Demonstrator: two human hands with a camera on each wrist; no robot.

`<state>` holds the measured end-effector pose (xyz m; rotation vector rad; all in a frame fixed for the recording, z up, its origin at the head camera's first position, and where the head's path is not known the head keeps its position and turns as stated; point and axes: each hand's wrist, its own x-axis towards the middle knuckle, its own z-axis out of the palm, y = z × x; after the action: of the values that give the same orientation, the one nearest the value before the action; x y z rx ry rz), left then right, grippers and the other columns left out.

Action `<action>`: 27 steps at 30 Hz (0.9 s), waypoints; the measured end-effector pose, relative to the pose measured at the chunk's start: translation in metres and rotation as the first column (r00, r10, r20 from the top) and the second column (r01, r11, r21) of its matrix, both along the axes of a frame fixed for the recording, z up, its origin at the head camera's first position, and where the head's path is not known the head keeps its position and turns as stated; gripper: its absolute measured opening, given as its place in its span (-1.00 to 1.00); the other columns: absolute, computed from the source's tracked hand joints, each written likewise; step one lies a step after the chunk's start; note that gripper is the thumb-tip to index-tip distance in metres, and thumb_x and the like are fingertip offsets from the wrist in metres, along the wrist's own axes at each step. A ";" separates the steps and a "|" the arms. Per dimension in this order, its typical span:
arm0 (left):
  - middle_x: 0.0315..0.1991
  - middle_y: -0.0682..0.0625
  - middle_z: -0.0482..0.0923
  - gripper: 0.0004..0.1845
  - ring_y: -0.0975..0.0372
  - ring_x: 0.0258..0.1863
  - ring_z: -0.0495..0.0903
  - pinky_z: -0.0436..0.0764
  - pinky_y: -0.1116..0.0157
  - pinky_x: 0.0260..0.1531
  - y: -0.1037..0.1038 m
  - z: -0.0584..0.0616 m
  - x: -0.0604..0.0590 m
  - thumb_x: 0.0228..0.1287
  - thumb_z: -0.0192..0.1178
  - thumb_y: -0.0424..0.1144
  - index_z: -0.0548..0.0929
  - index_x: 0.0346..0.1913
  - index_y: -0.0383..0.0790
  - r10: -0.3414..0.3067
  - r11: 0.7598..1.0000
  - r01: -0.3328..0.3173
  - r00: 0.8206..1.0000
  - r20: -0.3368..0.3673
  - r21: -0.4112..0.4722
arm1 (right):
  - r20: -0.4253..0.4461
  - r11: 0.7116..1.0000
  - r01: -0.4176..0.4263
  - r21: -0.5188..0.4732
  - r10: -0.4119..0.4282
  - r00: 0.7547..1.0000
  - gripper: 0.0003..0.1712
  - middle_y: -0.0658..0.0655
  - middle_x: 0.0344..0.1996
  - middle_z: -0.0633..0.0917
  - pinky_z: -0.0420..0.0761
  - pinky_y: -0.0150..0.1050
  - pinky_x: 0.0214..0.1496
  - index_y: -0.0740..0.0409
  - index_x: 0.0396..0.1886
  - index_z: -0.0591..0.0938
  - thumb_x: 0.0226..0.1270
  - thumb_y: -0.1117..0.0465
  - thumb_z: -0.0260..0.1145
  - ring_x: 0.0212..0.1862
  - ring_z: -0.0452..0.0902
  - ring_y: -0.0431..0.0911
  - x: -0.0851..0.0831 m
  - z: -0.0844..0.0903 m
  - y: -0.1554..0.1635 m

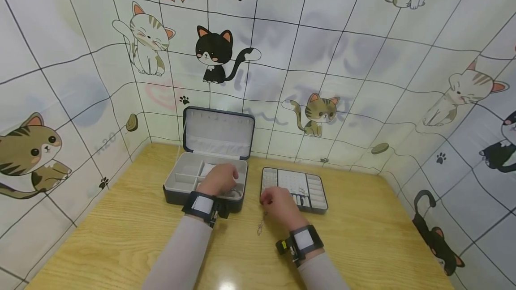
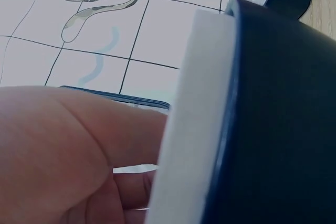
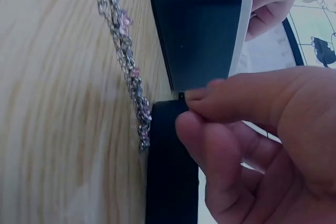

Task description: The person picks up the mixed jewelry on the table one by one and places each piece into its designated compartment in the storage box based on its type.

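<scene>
My left hand point(image 1: 219, 180) reaches down into the jewelry box point(image 1: 173, 196), its fingertips hidden behind the box wall in the head view. A silvery piece of jewelry point(image 1: 234, 193) lies in the compartment beside it. In the left wrist view the thumb and fingers pass behind the pale box rim. My right hand point(image 1: 280, 207) is over the near left edge of the jewelry tray point(image 1: 317, 209), thumb and fingertips drawn together; I cannot tell whether something tiny is between them. Just below, a silver chain with pink charms point(image 3: 128, 59) lies on the table, apart from those fingers.
The box lid point(image 1: 219, 133) stands raised at the back, against the cat-patterned cloth point(image 1: 274, 75). White dividers split the box into compartments. Small jewelry pieces point(image 1: 301, 190) sit in the tray's middle section. The wooden table point(image 1: 363, 236) extends to both sides.
</scene>
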<state>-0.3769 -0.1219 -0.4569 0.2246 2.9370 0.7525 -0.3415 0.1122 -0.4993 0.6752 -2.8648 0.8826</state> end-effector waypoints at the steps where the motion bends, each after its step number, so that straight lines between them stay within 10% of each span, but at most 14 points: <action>1: -0.10 -0.09 0.74 -0.80 0.12 -0.23 0.61 0.64 0.13 -0.12 0.000 0.000 0.000 0.37 0.28 -0.34 0.74 0.00 -0.23 -0.004 1.000 0.004 1.000 0.002 0.002 | -0.001 1.000 -0.012 0.018 0.012 1.000 -0.82 -0.01 -0.30 0.79 0.66 -0.24 -0.15 0.07 -0.28 0.79 0.21 0.42 0.46 -0.24 0.63 -0.19 0.000 0.000 0.001; 10: -0.06 -0.11 0.74 -0.76 0.12 -0.24 0.61 0.62 0.16 -0.18 -0.001 0.000 0.001 0.37 0.21 -0.38 0.74 0.03 -0.25 -0.046 0.999 0.046 0.999 -0.016 0.029 | 0.106 0.984 -0.143 0.108 0.131 0.986 -0.62 -0.09 -0.31 0.76 0.63 -0.23 -0.13 -0.02 -0.34 0.83 -0.06 0.52 0.38 -0.24 0.57 -0.21 0.000 -0.001 0.004; 27: 0.00 -0.12 0.73 -0.73 0.11 -0.18 0.61 0.62 0.11 -0.10 -0.002 0.003 0.002 0.39 0.25 -0.31 0.72 0.09 -0.23 -0.080 0.996 0.081 0.997 -0.005 0.040 | 0.166 0.961 -0.184 0.206 0.152 0.974 -0.70 -0.13 -0.64 0.51 0.38 -0.35 -0.48 -0.01 -0.66 0.62 0.15 0.42 0.40 -0.58 0.37 -0.24 0.008 0.004 0.000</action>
<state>-0.3750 -0.1243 -0.4535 0.3454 2.8979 0.8002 -0.3339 0.1121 -0.4958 0.9253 -3.1078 0.6634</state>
